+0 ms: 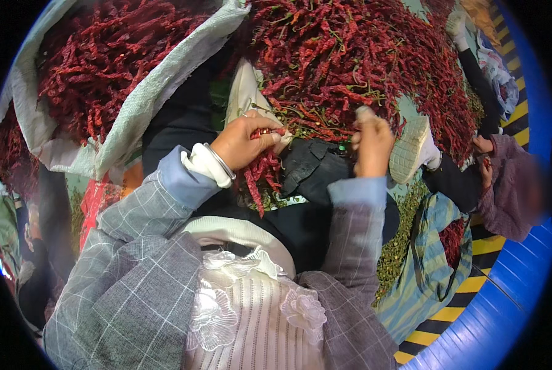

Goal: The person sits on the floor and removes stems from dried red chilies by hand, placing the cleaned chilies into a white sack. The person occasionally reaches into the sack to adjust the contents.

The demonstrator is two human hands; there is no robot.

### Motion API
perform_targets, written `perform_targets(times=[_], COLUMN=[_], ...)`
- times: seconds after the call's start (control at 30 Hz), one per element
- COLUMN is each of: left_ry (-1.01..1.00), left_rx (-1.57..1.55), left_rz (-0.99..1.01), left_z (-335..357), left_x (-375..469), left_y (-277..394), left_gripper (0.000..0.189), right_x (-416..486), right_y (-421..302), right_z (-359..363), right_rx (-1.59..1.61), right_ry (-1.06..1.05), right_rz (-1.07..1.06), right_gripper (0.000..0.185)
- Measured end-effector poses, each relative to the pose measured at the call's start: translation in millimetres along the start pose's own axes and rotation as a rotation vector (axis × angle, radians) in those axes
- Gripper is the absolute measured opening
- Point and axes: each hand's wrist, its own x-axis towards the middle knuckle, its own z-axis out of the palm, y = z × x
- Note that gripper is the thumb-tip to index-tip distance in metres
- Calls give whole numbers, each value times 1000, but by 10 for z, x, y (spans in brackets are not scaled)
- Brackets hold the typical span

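Observation:
My left hand [248, 138] is closed around a bunch of dried red chilli peppers [262, 173], whose wrinkled pods hang below the fingers. A bangle and a white band circle that wrist. To its right, my right hand [373, 138] is raised at the near edge of a large heap of dried red chillies [331, 60], many with green stems. Its fingers are curled and blurred, so whether anything lies between them cannot be told. Black cloth [310, 166] lies over the lap between both hands, and loose green stems [276, 202] show beneath the held bunch.
An open white woven sack [165, 88] full of chillies stands at the left. At the right are a co-worker's shoe [408, 150] and hands [485, 159], discarded stems [396, 245], a striped bag [424, 286] and black-and-yellow floor tape [445, 314]. Others sit near the edges.

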Motion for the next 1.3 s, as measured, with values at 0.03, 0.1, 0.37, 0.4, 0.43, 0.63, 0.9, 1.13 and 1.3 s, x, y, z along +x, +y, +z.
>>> perform_targets(times=[0.03, 0.1, 0.37, 0.4, 0.43, 0.63, 0.9, 1.13, 1.3], left_ry=[-25, -18, -144, -156, -172, -166, -473, -335, -255], left_rx=[-60, -65, -539, -576, -572, -532, -642, -421, -326], left_rz=[-56, 12, -358, -399, -374, -215, -442, -341, -321], left_z=[-51, -96, -115, -82, -34, 138, 12, 45, 32], left_x=[1, 45, 32, 9, -2, -25, -76, -171, -219], left_y=[-37, -60, 57, 89, 90, 158, 231, 14, -15], left_gripper=[16, 19, 16, 14, 13, 17, 15, 14, 15], right_x=[133, 361, -175, -317, -448, -996, -1031, -46, 329], right_y=[-71, -38, 321, 306, 268, 165, 190, 196, 193], right_z=[38, 114, 117, 161, 207, 455, 342, 46, 73], right_rx=[74, 99, 205, 165, 126, 114, 818, -688, -883], right_ry=[30, 74, -84, -132, -179, -257, -463, 199, 244], right_rz=[85, 113, 153, 127, 96, -170, 236, -620, -709], right_gripper=[27, 25, 11, 10, 9, 11, 7, 23, 18])
